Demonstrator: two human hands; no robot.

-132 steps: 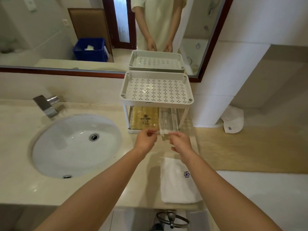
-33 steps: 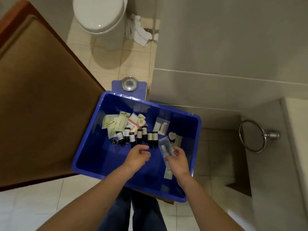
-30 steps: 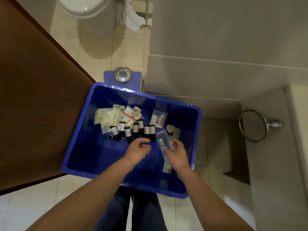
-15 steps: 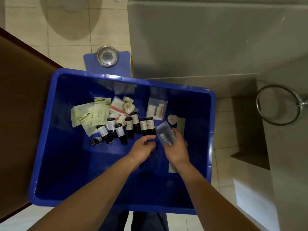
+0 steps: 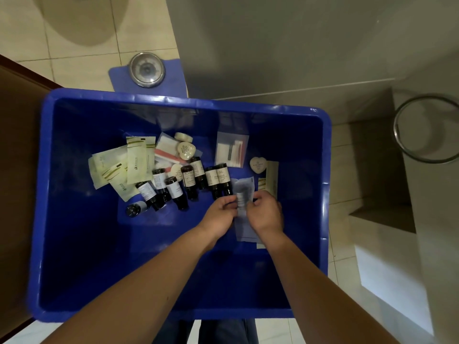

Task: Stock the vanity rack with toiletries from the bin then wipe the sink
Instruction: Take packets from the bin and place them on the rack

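Clear plastic film, a thin packet (image 5: 244, 192) with something pale inside, is the item being picked. It sits low inside the blue bin (image 5: 173, 99), toward the bin's right wall and about halfway along it. Both hands meet on it. The left hand (image 5: 218, 216) pinches its left edge with curled fingertips, and the right hand (image 5: 265, 214) curls over its right edge, thumb and fingers closed on the film.

The two-handed hold probably answers to the limp, slippery film. A second packet (image 5: 244, 232) lies flat on the bin floor under the hands, and pinching both edges would help peel one from the other.

Dark bottles (image 5: 191, 182) lie in a loose row just beside the left fingertips, toward the bin's middle. Pale green sachets (image 5: 119, 167) fan out nearer the bin's left wall. A heart-shaped soap (image 5: 258, 165) rests between the packet and the bin's far right corner.

The bin's walls stand tall and the right wall is near the right wrist, so the easy way out looks to be straight up. A sideways sweep left would likely knock the bottles.

Outside the bin, a scale (image 5: 147, 69) sits beyond the far rim, a brown door (image 5: 15, 145) runs along the left side, and a towel ring (image 5: 427, 127) hangs off to the right.
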